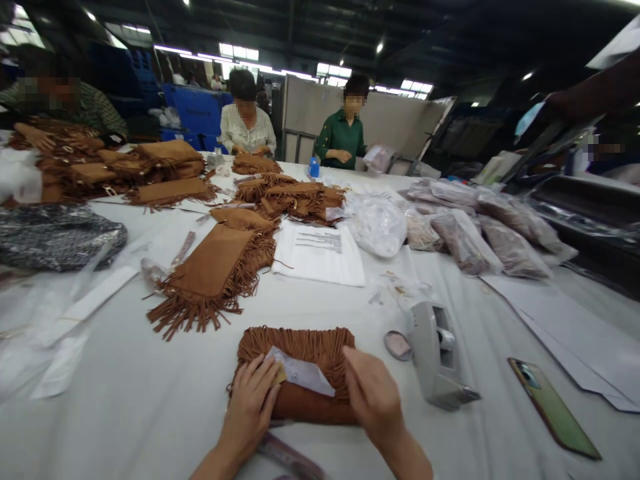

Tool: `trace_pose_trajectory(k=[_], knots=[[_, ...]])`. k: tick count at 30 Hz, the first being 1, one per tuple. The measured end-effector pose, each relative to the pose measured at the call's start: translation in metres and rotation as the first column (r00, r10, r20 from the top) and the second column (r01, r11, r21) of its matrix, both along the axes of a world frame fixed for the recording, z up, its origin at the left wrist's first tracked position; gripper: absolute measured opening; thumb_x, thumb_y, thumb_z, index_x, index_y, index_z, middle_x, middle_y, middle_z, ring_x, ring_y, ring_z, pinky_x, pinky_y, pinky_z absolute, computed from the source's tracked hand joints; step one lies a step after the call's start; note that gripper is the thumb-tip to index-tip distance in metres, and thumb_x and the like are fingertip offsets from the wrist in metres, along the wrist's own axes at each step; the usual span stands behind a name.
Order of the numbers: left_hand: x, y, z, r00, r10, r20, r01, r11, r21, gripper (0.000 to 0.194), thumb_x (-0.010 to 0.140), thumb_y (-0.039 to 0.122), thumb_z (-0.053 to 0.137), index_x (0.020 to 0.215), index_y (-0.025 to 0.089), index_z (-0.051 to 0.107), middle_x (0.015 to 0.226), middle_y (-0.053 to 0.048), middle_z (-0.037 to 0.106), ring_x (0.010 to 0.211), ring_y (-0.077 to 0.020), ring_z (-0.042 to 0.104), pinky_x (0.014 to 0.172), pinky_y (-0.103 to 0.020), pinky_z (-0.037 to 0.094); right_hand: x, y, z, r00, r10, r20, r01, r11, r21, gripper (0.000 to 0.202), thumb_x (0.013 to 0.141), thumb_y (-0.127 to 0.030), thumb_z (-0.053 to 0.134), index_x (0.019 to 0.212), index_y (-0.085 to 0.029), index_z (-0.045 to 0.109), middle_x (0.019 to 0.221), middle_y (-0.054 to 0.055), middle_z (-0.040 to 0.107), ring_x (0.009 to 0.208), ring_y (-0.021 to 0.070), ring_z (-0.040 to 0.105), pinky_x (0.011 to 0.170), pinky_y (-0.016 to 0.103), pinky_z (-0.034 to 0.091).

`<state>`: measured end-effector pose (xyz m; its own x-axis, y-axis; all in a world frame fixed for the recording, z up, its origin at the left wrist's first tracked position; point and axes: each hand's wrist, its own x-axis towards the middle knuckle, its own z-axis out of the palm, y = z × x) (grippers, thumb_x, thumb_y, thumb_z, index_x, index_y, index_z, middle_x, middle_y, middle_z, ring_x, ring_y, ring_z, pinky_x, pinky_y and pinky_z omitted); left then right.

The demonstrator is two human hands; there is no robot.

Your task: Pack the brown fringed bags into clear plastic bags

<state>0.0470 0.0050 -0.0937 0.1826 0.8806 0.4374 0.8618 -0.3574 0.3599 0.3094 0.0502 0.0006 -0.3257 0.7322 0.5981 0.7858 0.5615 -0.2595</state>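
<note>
A brown fringed bag lies flat on the white table just ahead of me, its fringe at the far side. Across it rests a white paper slip with a small yellowish tag at its left end. My left hand grips the bag's left side, fingertips over the slip's left end and the tag. At the right edge, my right hand is curled with its fingers closed against the fringe. Its fingertips are partly hidden.
A grey tape dispenser and a phone lie to the right. Beyond are another fringed bag, a white cloth pouch and plastic-wrapped bags. Several people stand or sit across the table, one in a green top.
</note>
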Motion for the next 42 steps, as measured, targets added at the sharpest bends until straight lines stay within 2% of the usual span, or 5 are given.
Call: trace_pose_trajectory(k=[4, 12, 21, 33, 42], knots=[[0.000, 0.001, 0.006, 0.997, 0.011, 0.077, -0.009, 0.999, -0.034, 0.041, 0.092, 0.023, 0.047, 0.132, 0.024, 0.050, 0.134, -0.007, 0.057, 0.128, -0.0242, 0.047, 0.106, -0.051, 0.039, -0.053, -0.030, -0.014, 0.955, 0.269, 0.126, -0.261, 0.963, -0.074, 0.037, 0.089, -0.013, 0.049, 0.125, -0.018, 0.056, 0.119, 0.012, 0.066, 0.115, 0.0236, 0.058, 0.095, 0.042, 0.049], [-0.004, 0.001, 0.000, 0.933, 0.076, 0.351, -0.074, 0.997, -0.019, 0.041, 0.094, 0.016, 0.039, 0.131, 0.027, 0.051, 0.132, -0.004, 0.059, 0.125, -0.0188, 0.051, 0.105, -0.043, 0.046, -0.069, -0.013, -0.059, 0.990, 0.142, 0.011, -0.139, 0.980, -0.140, 0.028, 0.092, -0.013, 0.043, 0.111, -0.018, 0.064, 0.109, 0.011, 0.070, 0.103, 0.0217, 0.065, 0.086, 0.039, 0.054], [-0.003, -0.002, 0.001, 0.869, 0.113, 0.481, -0.149, 0.988, 0.037, 0.038, 0.093, 0.018, 0.043, 0.128, 0.030, 0.054, 0.135, -0.004, 0.056, 0.127, -0.0193, 0.050, 0.105, -0.042, 0.046, -0.105, -0.019, -0.049, 0.998, 0.053, 0.032, -0.049, 0.992, -0.113, 0.020, 0.093, -0.017, 0.046, 0.097, -0.018, 0.066, 0.090, 0.009, 0.069, 0.084, 0.0207, 0.060, 0.075, 0.036, 0.048], [0.001, -0.002, 0.012, 0.991, 0.012, -0.132, -0.008, 1.000, 0.026, 0.044, 0.090, 0.024, 0.050, 0.134, 0.024, 0.049, 0.138, -0.007, 0.054, 0.130, -0.0318, 0.043, 0.106, -0.058, 0.032, -0.059, 0.002, -0.048, 0.940, 0.302, 0.157, -0.301, 0.953, -0.031, 0.019, 0.093, -0.018, 0.048, 0.105, -0.019, 0.063, 0.107, 0.008, 0.069, 0.104, 0.0192, 0.061, 0.087, 0.035, 0.043], [-0.001, -0.004, 0.030, 0.968, 0.020, -0.249, -0.021, 1.000, -0.002, 0.045, 0.088, 0.022, 0.050, 0.133, 0.028, 0.051, 0.142, -0.005, 0.049, 0.128, -0.0343, 0.042, 0.096, -0.050, 0.036, -0.036, -0.075, -0.051, 0.909, 0.412, 0.058, -0.387, 0.889, -0.245, 0.033, 0.094, -0.048, 0.042, 0.088, -0.021, 0.060, 0.071, 0.003, 0.064, 0.065, 0.0170, 0.057, 0.059, 0.029, 0.041]])
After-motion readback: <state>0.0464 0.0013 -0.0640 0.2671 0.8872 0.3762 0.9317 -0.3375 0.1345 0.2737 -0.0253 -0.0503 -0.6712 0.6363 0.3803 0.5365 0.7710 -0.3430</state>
